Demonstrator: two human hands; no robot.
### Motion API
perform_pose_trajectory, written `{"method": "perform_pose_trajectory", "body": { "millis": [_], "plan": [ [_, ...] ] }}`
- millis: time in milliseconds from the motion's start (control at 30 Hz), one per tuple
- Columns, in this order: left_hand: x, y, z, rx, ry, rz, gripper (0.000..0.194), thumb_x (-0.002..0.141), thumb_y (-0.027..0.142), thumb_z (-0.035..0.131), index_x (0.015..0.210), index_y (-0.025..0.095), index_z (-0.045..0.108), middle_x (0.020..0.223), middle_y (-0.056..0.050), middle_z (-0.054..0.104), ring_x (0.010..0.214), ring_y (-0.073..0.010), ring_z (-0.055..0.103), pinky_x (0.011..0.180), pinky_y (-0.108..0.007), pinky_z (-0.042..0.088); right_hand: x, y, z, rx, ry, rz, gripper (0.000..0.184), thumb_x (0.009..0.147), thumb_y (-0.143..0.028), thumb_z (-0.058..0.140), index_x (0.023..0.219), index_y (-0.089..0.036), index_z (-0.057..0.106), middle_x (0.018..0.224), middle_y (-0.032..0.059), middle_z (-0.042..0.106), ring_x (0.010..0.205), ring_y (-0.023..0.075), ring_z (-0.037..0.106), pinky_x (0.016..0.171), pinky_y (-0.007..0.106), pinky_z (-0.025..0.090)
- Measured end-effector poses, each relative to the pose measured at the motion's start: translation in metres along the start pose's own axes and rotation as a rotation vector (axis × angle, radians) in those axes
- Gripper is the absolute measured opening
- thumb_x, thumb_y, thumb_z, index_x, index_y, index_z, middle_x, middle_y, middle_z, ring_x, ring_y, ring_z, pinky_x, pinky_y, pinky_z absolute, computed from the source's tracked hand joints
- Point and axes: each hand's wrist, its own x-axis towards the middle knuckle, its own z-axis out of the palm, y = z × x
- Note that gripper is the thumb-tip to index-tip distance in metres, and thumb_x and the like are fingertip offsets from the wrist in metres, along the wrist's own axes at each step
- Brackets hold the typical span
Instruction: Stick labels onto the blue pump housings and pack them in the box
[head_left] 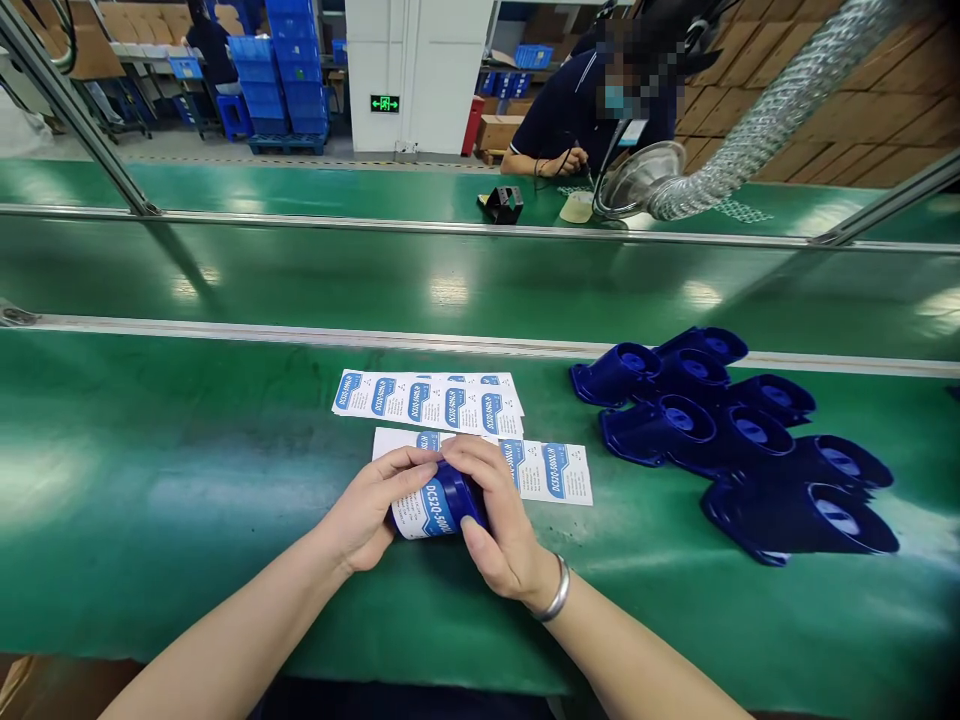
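Observation:
Between my two hands lies a dark blue plastic housing (pixel 466 505), round and tube-like, with a white and blue printed label (pixel 429 512) on its curved side. My left hand (pixel 375 500) grips its left end, thumb and fingers closed along the label. Around the right end curls my right hand (pixel 504 515), fingers over the top and thumb on the near side. Just beyond the hands rests a label strip (pixel 566 474), partly covered by them. Farther back are more label sheets (pixel 427 397), overlapping one another.
Several similar blue housings (pixel 750 430) stand grouped on the green table (pixel 187 500) at the right. A metal rail (pixel 300 335) runs behind. Across the bench a person (pixel 577 110) works beside a flexible exhaust duct (pixel 780 110). Blue crates (pixel 296 70) are stacked at the back left.

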Motion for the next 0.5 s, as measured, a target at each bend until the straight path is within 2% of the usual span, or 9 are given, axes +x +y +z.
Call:
{"method": "perform_pose_trajectory", "body": {
  "millis": [67,133,233,367,433,500],
  "plan": [
    [0.0,0.0,0.001,0.021,0.005,0.026,0.027,0.083,0.035,0.079,0.102,0.017,0.072,0.104,-0.007,0.069,0.099,-0.0206,0.063,0.088,-0.031,0.049,0.0,0.0,0.001,-0.002,0.008,0.01,0.051,0.098,-0.032,0.042,0.149,-0.028,0.038,0.136,0.0108,0.046,0.125,0.033,0.047,0.108,0.058,0.038],
    [-0.002,-0.002,0.003,0.12,0.011,0.108,0.03,0.084,0.038,0.077,0.106,0.018,0.072,0.111,-0.008,0.069,0.107,-0.0234,0.062,0.094,-0.034,0.048,-0.001,0.0,0.003,-0.005,0.035,0.044,0.049,0.1,-0.032,0.04,0.148,-0.029,0.039,0.136,0.0102,0.046,0.126,0.0323,0.046,0.11,0.057,0.037],
    [-0.004,-0.006,0.006,0.42,0.07,0.258,0.043,0.08,0.038,0.081,0.117,0.021,0.067,0.122,-0.009,0.066,0.115,-0.0276,0.059,0.1,-0.04,0.045,-0.003,-0.002,0.006,0.001,0.109,0.157,0.044,0.102,-0.035,0.038,0.146,-0.03,0.041,0.138,0.009,0.046,0.131,0.0309,0.042,0.114,0.055,0.034],
    [-0.003,-0.013,0.007,0.763,0.186,0.438,0.063,0.066,0.033,0.091,0.121,0.022,0.062,0.122,-0.009,0.064,0.114,-0.0301,0.058,0.101,-0.044,0.043,-0.002,-0.003,0.01,0.048,0.169,0.278,0.041,0.105,-0.038,0.035,0.145,-0.032,0.042,0.138,0.0074,0.047,0.132,0.0289,0.042,0.116,0.054,0.032],
    [-0.002,-0.014,0.005,0.816,0.191,0.498,0.064,0.065,0.032,0.091,0.121,0.023,0.061,0.12,-0.009,0.063,0.115,-0.0302,0.057,0.102,-0.044,0.043,-0.002,-0.003,0.01,0.051,0.181,0.282,0.041,0.105,-0.039,0.034,0.145,-0.032,0.042,0.138,0.0074,0.048,0.132,0.029,0.043,0.116,0.054,0.033],
    [-0.002,-0.011,0.003,0.791,0.167,0.484,0.064,0.065,0.033,0.092,0.121,0.023,0.062,0.121,-0.008,0.062,0.116,-0.0301,0.057,0.103,-0.044,0.042,-0.002,-0.003,0.01,0.045,0.18,0.279,0.042,0.105,-0.04,0.035,0.145,-0.03,0.042,0.139,0.0082,0.048,0.133,0.03,0.042,0.116,0.055,0.033]
  ]
}}
